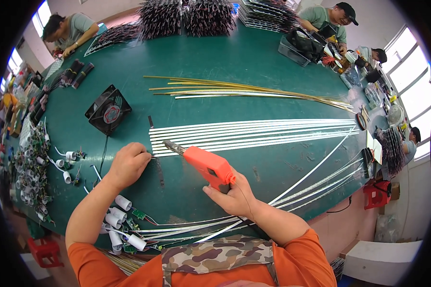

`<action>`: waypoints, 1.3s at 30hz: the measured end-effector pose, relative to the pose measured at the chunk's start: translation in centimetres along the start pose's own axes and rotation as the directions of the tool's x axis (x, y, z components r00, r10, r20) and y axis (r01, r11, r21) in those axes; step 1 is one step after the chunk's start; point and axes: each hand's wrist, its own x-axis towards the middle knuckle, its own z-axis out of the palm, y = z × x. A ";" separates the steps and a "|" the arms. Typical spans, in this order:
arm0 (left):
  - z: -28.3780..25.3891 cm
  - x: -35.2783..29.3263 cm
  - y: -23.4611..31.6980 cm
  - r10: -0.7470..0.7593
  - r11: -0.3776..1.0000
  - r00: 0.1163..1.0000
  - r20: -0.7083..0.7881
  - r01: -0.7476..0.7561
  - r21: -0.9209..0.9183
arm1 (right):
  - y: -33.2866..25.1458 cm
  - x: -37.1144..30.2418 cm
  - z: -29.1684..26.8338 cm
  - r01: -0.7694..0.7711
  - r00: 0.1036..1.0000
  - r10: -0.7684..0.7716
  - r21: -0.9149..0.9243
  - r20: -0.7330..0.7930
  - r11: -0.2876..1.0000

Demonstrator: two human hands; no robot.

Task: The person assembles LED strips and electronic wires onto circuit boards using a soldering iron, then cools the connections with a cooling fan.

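Observation:
My right hand (pixel 235 195) grips an orange-red soldering gun (pixel 208 165), its grey metal tip pointing left over a row of strips. The row is made of several long, thin white strips (pixel 254 132), lying side by side. At their near left ends my left hand (pixel 128 165) is closed in a pinch; what lies between its fingertips is too small to make out. A thin wire runs from the back of the soldering gun past my right wrist. Short dark tape pieces stick to the table by the strip ends.
A black fan (pixel 108 111) stands left on the green table (pixel 215 57). Yellow and white strips (pixel 234 88) lie beyond the row. White lamp sockets with circuit boards (pixel 124 222) crowd the near left; more heap at far left. Co-workers sit at the far side, near stacked strips (pixel 187 19).

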 end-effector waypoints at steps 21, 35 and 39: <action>1.0 -0.4 -0.9 0.077 0.996 0.996 -0.045 -0.075 0.050 | 1.0 0.2 0.6 -0.116 0.993 0.118 0.115 -0.017 0.987; 1.6 -1.0 -1.5 0.063 0.997 0.998 -0.026 -0.062 0.041 | 0.9 0.8 2.0 -0.137 0.988 0.135 0.013 0.078 0.991; 1.6 -1.1 -1.4 0.047 0.998 0.999 -0.019 -0.047 0.031 | 1.1 0.8 2.3 -0.159 0.985 0.155 0.059 0.078 0.985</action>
